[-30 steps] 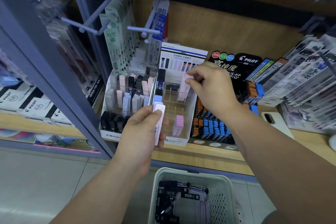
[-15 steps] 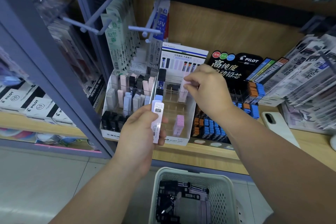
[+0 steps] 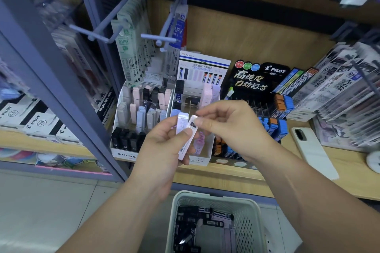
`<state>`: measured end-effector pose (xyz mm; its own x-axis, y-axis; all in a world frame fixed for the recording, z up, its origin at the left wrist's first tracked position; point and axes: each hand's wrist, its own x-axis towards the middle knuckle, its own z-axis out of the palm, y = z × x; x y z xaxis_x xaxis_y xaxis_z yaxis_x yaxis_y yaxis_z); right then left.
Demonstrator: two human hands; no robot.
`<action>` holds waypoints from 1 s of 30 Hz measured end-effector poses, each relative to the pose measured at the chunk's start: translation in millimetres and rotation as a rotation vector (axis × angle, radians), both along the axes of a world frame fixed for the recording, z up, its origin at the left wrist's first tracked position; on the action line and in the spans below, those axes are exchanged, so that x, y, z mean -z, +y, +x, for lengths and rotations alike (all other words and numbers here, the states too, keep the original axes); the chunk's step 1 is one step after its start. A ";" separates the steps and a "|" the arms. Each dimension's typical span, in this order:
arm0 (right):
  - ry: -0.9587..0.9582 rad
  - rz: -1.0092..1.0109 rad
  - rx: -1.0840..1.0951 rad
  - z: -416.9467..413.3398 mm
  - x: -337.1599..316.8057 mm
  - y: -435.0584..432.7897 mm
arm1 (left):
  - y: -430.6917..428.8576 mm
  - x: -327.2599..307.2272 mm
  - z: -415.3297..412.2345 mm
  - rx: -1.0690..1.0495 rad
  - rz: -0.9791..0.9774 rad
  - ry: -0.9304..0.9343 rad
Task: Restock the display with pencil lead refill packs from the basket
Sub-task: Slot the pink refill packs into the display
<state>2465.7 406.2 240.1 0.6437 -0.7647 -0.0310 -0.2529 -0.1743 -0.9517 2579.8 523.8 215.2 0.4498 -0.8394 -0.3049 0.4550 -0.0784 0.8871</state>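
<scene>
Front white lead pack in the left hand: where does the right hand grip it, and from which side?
Pinch the white pack by its top end, right hand coming from the right. The left hand covers its lower half, thumb across the face; only the top stands free, tilted rightward off the lilac pack beside it.

Lilac, white refill packs (image 3: 183, 127); pale perforated basket (image 3: 216, 195); white display (image 3: 205, 60), blue stripe.

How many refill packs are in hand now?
2, both in the left hand: a lavender pack and, right of it, a pale pack whose top the right hand pinches. Others may be hidden behind.
</scene>
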 end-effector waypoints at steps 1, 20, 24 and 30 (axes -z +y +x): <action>-0.007 0.040 0.014 -1.2 -0.1 2.2 | 0.0 -0.2 -1.0 0.007 -0.007 -0.018; 0.035 0.198 0.097 -6.3 -6.0 2.0 | -1.9 -1.1 -4.5 0.019 0.042 -0.057; -0.009 0.148 0.126 -3.5 -9.3 -4.9 | -2.4 -3.4 -3.6 -0.025 0.084 -0.038; 0.101 -0.293 0.159 -12.1 -16.7 -38.2 | -0.2 -2.7 -0.9 -0.038 0.111 0.013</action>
<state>2453.7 368.1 256.8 0.5204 -0.8411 0.1471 -0.3892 -0.3870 -0.8359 2578.9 523.7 218.0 0.4763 -0.7825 -0.4010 0.4710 -0.1580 0.8679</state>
